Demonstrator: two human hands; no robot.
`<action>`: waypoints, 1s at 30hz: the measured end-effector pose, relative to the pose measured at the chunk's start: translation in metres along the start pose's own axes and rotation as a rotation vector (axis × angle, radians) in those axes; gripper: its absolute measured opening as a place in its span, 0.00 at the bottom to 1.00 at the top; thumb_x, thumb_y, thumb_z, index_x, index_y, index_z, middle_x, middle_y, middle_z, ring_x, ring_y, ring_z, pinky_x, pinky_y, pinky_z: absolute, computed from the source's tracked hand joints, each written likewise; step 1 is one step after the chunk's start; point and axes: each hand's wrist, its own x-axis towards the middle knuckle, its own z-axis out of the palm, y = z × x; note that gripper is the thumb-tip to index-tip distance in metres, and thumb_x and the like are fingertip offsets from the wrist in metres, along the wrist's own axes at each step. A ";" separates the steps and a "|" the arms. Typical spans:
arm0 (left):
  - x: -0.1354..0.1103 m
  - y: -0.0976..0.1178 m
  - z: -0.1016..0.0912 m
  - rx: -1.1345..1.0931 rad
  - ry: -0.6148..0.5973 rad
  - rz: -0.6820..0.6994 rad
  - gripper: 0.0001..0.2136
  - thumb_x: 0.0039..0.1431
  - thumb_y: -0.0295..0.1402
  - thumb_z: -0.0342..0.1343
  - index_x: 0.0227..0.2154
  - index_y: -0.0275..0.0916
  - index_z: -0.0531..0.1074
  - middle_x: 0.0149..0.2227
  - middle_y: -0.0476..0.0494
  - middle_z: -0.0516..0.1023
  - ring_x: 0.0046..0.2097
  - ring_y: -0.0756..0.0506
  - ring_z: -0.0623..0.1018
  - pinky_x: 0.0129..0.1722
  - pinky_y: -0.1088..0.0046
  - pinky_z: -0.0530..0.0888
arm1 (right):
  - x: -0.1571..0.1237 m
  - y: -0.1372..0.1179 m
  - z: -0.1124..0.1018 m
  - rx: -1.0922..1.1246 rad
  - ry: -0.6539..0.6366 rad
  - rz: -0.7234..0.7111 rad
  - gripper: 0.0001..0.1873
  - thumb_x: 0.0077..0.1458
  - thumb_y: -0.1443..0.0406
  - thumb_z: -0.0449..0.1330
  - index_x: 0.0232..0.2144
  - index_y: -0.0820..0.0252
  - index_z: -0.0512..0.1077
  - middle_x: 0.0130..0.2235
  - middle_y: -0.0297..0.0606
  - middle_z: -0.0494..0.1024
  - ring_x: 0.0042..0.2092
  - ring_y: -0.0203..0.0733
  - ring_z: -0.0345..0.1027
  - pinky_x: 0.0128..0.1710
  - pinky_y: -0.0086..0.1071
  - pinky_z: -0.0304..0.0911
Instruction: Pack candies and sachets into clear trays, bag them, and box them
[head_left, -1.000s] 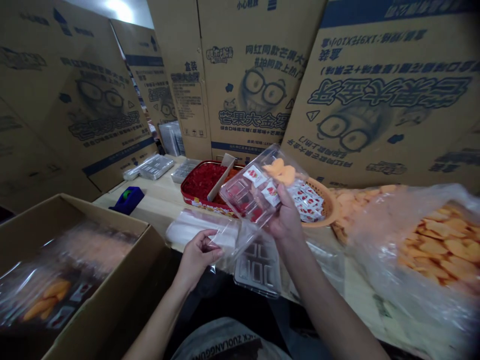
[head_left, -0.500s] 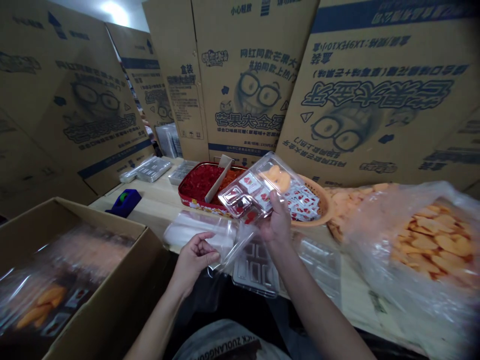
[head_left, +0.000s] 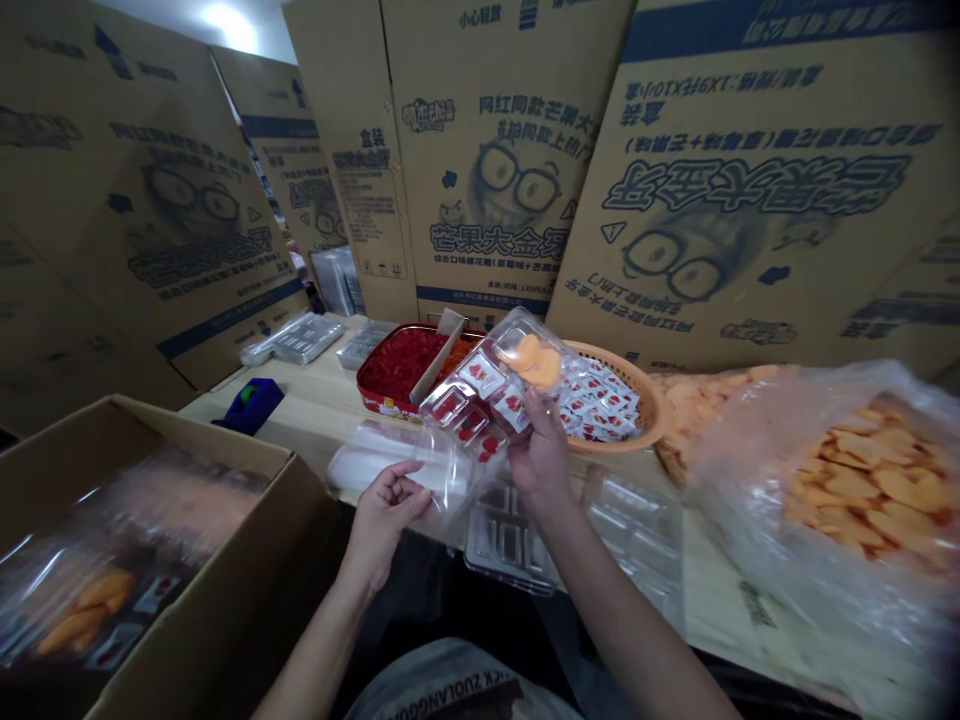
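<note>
Clear plastic bag (head_left: 394, 465) hangs from the person's left hand (head_left: 382, 520), fingers (head_left: 397, 485) curled and pinching its edge against the thumb. Just beside it, the right hand (head_left: 541, 450) raises a clear plastic tray (head_left: 469, 400), fingers (head_left: 534, 405) wrapped around its rim. Inside sit orange mango-shaped pieces (head_left: 531, 360) and red-printed sachets (head_left: 481, 375). More clear trays (head_left: 510, 540) lie below on the desk (head_left: 315, 400), near an open cardboard box (head_left: 247, 560) of bagged trays. Farther off are a red tin (head_left: 375, 385) of shredded red filling, a woven basket (head_left: 652, 410) of sachets and a large plastic bag (head_left: 862, 490) of orange pieces. Printed cartons (head_left: 495, 200) stand upright behind everything.
</note>
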 end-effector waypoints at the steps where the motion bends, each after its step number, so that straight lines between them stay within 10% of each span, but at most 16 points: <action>1: 0.000 0.000 0.000 -0.007 0.019 0.003 0.20 0.42 0.34 0.64 0.40 0.36 0.67 0.23 0.53 0.72 0.26 0.53 0.73 0.29 0.78 0.68 | 0.000 -0.001 -0.001 -0.011 -0.009 0.022 0.10 0.39 0.65 0.66 0.28 0.56 0.71 0.31 0.26 0.77 0.32 0.33 0.71 0.33 0.29 0.71; 30: 0.014 0.017 0.004 -0.130 -0.047 -0.170 0.21 0.38 0.37 0.67 0.37 0.35 0.72 0.33 0.43 0.79 0.33 0.46 0.78 0.35 0.71 0.72 | -0.002 -0.009 -0.020 -0.155 -0.110 0.165 0.17 0.34 0.69 0.68 0.32 0.57 0.73 0.33 0.27 0.78 0.33 0.33 0.71 0.32 0.27 0.71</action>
